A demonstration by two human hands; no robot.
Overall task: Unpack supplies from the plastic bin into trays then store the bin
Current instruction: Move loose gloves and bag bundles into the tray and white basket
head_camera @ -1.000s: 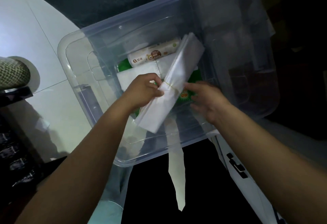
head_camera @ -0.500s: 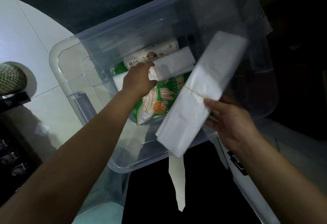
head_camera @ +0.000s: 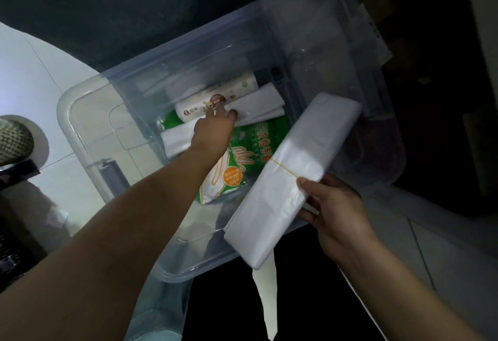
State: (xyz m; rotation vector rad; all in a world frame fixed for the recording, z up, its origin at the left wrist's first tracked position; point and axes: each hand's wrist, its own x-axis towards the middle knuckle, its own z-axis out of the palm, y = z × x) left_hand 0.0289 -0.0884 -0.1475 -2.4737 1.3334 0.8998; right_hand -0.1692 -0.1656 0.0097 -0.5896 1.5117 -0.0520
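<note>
Two hands over a clear plastic bin [head_camera: 89, 125]; right hand [head_camera: 332, 214] grips a flat white bundle of plastic bags [head_camera: 293, 176], bound by a thin yellow rubber band, above the bin's near rim; left hand [head_camera: 213, 132] reaches inside, fingers on folded white bags [head_camera: 258, 105], grasp unclear; beside them a printed cylindrical roll [head_camera: 213, 95] and a glossy green packet [head_camera: 242, 157].

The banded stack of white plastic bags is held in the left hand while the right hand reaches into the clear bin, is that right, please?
Not quite: the head view shows the hands swapped. The right hand holds the banded stack of white plastic bags, while the left hand reaches into the clear bin.
</note>
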